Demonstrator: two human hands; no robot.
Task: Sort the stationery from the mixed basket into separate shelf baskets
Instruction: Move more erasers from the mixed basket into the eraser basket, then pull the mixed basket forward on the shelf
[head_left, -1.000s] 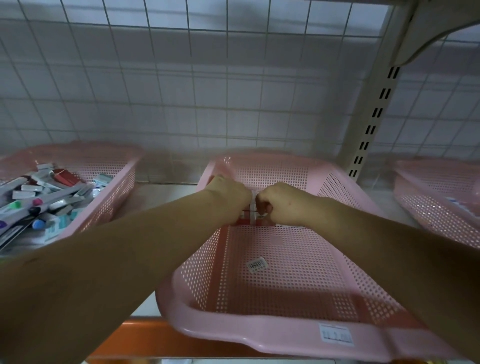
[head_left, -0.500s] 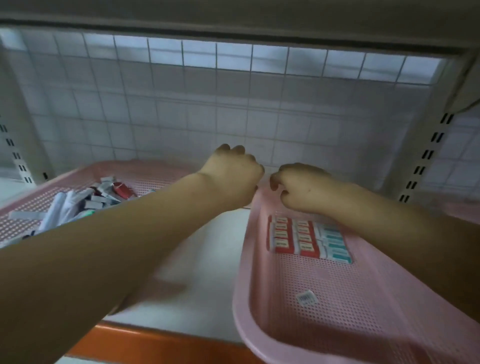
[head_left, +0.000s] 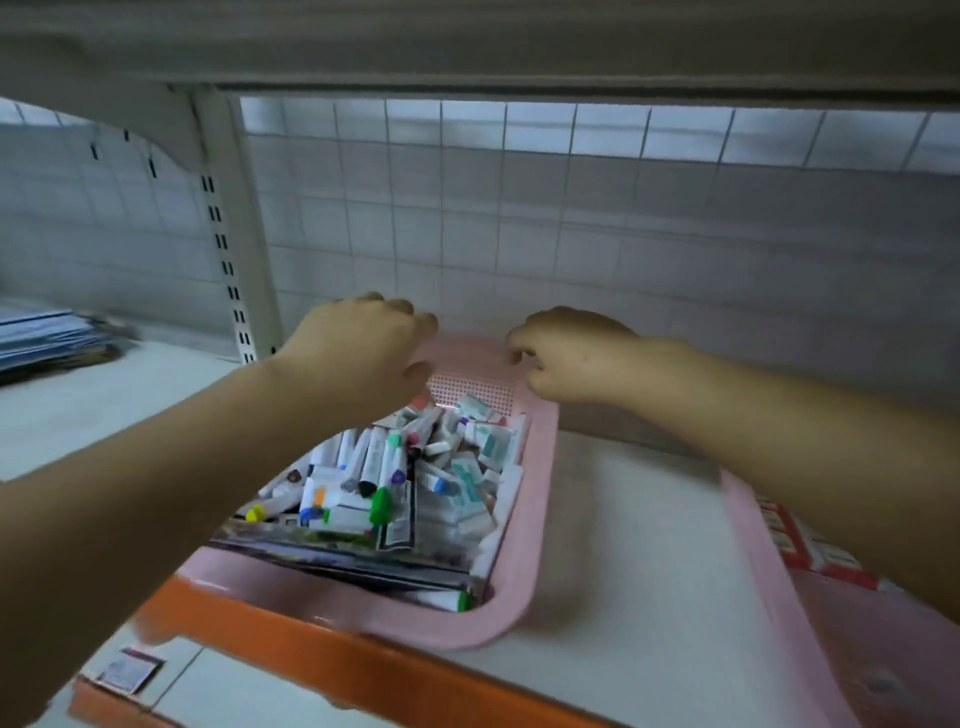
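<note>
A pink mixed basket sits on the white shelf, filled with markers with coloured caps, small white and teal boxes and flat dark packets along its near side. My left hand hovers over the basket's far left corner and my right hand over its far right corner. Both have their fingers loosely curled downward and hold nothing. A second pink basket lies at the right edge with rows of red and white boxes in it, partly hidden by my right forearm.
A white slotted upright stands left of the mixed basket, with a stack of blue-grey sheets beyond it. A wire grid backs the shelf and another shelf board hangs low overhead. The orange shelf lip carries a price tag.
The view has swung left from the basket of red boxes to the mixed basket. Both hands have moved left with it and now hover over the mixed basket's far end.
</note>
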